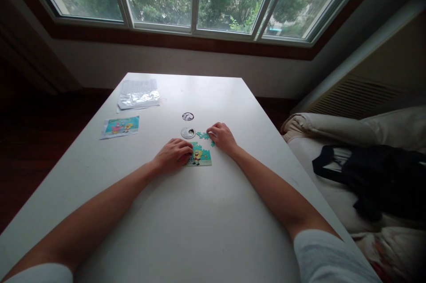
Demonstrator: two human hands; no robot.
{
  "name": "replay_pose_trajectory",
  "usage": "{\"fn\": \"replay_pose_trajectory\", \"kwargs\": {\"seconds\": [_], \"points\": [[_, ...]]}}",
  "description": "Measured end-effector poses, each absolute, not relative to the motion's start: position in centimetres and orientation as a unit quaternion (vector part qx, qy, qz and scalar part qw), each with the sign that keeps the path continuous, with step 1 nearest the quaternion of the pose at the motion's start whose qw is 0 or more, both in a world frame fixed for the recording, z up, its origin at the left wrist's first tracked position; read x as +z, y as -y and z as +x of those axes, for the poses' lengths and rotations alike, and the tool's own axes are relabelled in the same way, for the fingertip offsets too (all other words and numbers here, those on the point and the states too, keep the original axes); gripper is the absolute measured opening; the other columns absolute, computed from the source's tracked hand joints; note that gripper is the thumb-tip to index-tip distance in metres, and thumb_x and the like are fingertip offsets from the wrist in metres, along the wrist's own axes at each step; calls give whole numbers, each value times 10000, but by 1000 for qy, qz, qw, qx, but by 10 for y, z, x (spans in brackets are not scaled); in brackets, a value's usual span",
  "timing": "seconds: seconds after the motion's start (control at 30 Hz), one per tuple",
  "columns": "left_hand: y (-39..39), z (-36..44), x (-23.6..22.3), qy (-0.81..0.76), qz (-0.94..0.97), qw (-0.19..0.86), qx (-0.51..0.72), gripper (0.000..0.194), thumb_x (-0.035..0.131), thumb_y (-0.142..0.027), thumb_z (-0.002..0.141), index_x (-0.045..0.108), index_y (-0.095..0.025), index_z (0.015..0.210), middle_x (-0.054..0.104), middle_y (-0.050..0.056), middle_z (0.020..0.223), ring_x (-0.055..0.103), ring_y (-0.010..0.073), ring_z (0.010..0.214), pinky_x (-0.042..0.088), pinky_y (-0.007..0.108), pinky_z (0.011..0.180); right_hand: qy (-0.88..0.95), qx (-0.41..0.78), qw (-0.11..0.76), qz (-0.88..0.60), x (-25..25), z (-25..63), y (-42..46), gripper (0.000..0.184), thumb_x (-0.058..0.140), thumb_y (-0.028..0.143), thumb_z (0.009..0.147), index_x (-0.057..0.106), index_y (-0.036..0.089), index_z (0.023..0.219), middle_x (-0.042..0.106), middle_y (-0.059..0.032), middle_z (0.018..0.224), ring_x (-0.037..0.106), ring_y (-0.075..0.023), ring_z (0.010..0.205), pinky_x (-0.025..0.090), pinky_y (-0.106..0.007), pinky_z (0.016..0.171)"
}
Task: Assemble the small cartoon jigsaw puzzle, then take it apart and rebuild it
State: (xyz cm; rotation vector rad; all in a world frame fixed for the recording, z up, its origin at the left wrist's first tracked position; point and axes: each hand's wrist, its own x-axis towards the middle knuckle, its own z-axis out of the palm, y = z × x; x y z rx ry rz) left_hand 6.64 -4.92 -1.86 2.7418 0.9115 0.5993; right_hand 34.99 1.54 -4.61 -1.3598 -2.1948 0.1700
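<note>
A partly joined jigsaw puzzle point(201, 158) with a yellow cartoon figure lies on the white table, its upper edge uneven. My left hand point(173, 155) is closed at its left side, curled fingers covering that part of the picture. Just above and to the right are several loose teal puzzle pieces point(202, 135). My right hand point(222, 136) is over them, thumb and fingertips pinched together at a piece, which the fingers mostly hide. One more loose piece point(212, 144) lies below the right fingertips.
A round tin point(188, 133) and a second round item point(188, 116) stand behind the puzzle. To the left lie a cartoon picture sheet point(120, 127) and a clear plastic bag with papers point(139, 93). Dark clothing point(382, 176) rests on a pale sofa point(309, 129) beyond the table's right edge.
</note>
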Motion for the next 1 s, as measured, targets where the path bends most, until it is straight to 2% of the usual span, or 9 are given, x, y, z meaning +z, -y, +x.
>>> {"fn": "replay_pose_trajectory", "kwargs": {"seconds": [0.17,0.3,0.67,0.83,1.0], "points": [[49,65,-18,-320,923,91,195,176,525,-253,962,680,-246,1046,695,43,1195,616,226,1084,436,387,982,808,81,289,-507,-48,349,-16,175,623,248,944,743,255,1072,653,-66,1020,551,-234,1006,459,-384,932],[49,65,-18,-321,920,98,201,195,523,-239,958,687,-247,1062,694,50,1209,616,226,1097,445,378,978,822,75,269,-497,-45,347,-13,193,657,288,926,742,261,1097,645,-71,1037,547,-241,1013,454,-393,938],[42,59,-23,-409,862,113,279,186,541,-264,953,708,-250,1033,720,43,1178,621,245,1113,419,429,1031,820,69,227,-520,-40,346,-11,149,635,226,925,738,248,1031,626,-77,1046,540,-237,1022,444,-367,931],[30,49,-28,-503,749,184,390,213,505,-288,946,710,-236,972,733,39,1051,650,229,1020,476,372,929,828,68,227,-508,-39,344,-8,184,624,253,947,732,259,1097,627,-77,1068,540,-234,1027,438,-365,936],[15,42,-36,-548,614,283,493,258,468,-340,932,686,-204,923,736,36,962,674,215,949,501,332,885,827,75,223,-510,-37,342,-5,147,638,243,933,734,246,1045,628,-73,1053,542,-228,1022,435,-355,930]]}}
